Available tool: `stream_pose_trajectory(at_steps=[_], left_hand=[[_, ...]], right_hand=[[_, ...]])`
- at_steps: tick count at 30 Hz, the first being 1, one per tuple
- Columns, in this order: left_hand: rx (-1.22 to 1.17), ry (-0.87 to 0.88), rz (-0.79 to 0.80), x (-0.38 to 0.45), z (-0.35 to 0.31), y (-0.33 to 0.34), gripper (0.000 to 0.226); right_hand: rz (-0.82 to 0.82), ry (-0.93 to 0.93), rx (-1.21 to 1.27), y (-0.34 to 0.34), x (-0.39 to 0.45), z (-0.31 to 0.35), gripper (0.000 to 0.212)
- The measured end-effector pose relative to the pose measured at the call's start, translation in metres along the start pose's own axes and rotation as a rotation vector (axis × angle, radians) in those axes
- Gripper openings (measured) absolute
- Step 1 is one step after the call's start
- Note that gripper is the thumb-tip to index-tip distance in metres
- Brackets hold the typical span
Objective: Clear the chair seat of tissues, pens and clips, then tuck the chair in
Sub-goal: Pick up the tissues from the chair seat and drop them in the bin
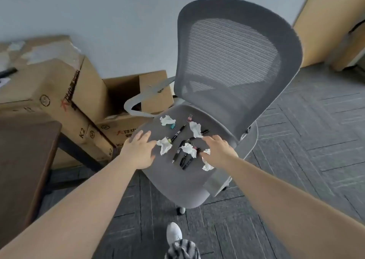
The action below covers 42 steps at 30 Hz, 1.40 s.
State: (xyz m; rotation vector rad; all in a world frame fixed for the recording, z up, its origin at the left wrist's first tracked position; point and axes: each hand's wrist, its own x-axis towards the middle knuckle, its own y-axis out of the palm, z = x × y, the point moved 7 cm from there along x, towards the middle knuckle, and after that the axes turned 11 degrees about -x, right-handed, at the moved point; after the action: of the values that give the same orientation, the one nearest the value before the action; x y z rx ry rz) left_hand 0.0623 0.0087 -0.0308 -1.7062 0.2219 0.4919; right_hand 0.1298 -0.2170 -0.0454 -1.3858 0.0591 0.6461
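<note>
A grey mesh office chair (237, 65) stands before me, its seat (177, 187) strewn with clutter. Several crumpled white tissues (194, 129) lie among several black pens (178, 134) and small binder clips (190, 118). My left hand (139, 150) hovers open over the seat's left side, fingers spread, next to a tissue (165, 145). My right hand (218, 150) reaches over the right side, its fingertips at a tissue (206, 166) that is partly hidden beneath it. Whether it grips that tissue I cannot tell.
Stacked cardboard boxes (53, 85) sit left of the chair against the wall. A dark wooden table (21, 152) fills the left edge. A wooden cabinet (333, 22) stands at the far right. Grey carpet tiles (308, 144) cover the floor; my white shoe (173, 233) is below.
</note>
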Motion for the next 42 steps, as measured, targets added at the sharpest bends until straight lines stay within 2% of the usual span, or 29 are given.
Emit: stream_pose_trajectory(at_steps=[3, 7, 12, 16, 19, 22, 27, 30, 33, 35, 38, 40, 42], left_hand=[[-0.058, 0.022, 0.012, 0.059, 0.014, 0.013, 0.054], [-0.092, 0.021, 0.121, 0.112, 0.025, 0.048, 0.056], [-0.162, 0.003, 0.231, 0.159, 0.04, 0.102, 0.058], [-0.23, -0.049, 0.195, 0.19, 0.042, 0.132, 0.055], [-0.287, -0.115, 0.123, 0.208, 0.041, 0.146, 0.054], [-0.344, -0.135, 0.094, 0.226, 0.039, 0.156, 0.062], [-0.366, -0.215, 0.177, 0.246, 0.037, 0.174, 0.076], [-0.356, -0.238, 0.168, 0.25, 0.034, 0.179, 0.062], [-0.374, -0.266, 0.13, 0.253, 0.035, 0.175, 0.042], [-0.403, -0.272, 0.097, 0.255, 0.039, 0.171, 0.042], [-0.471, -0.246, 0.027, 0.257, 0.044, 0.157, 0.057], [-0.496, -0.223, -0.022, 0.261, 0.046, 0.144, 0.06], [-0.511, -0.227, -0.057, 0.268, 0.048, 0.131, 0.052]], right_hand=[[0.073, 0.144, 0.012, 0.023, 0.045, -0.007, 0.045], [0.215, 0.274, 0.01, 0.068, 0.09, -0.01, 0.041], [0.296, 0.424, 0.071, 0.113, 0.131, -0.023, 0.06], [0.331, 0.519, 0.081, 0.137, 0.156, -0.042, 0.071], [0.304, 0.493, 0.105, 0.153, 0.169, -0.05, 0.071], [0.283, 0.466, 0.145, 0.165, 0.178, -0.055, 0.058], [0.337, 0.462, 0.141, 0.176, 0.187, -0.062, 0.053], [0.358, 0.469, 0.106, 0.179, 0.19, -0.065, 0.051], [0.243, 0.463, 0.146, 0.168, 0.196, -0.065, 0.031], [0.123, 0.432, 0.175, 0.154, 0.203, -0.059, 0.022], [0.025, 0.351, 0.243, 0.137, 0.214, -0.04, 0.021], [0.042, 0.293, 0.293, 0.137, 0.223, -0.024, 0.025], [0.094, 0.248, 0.308, 0.143, 0.231, -0.01, 0.029]])
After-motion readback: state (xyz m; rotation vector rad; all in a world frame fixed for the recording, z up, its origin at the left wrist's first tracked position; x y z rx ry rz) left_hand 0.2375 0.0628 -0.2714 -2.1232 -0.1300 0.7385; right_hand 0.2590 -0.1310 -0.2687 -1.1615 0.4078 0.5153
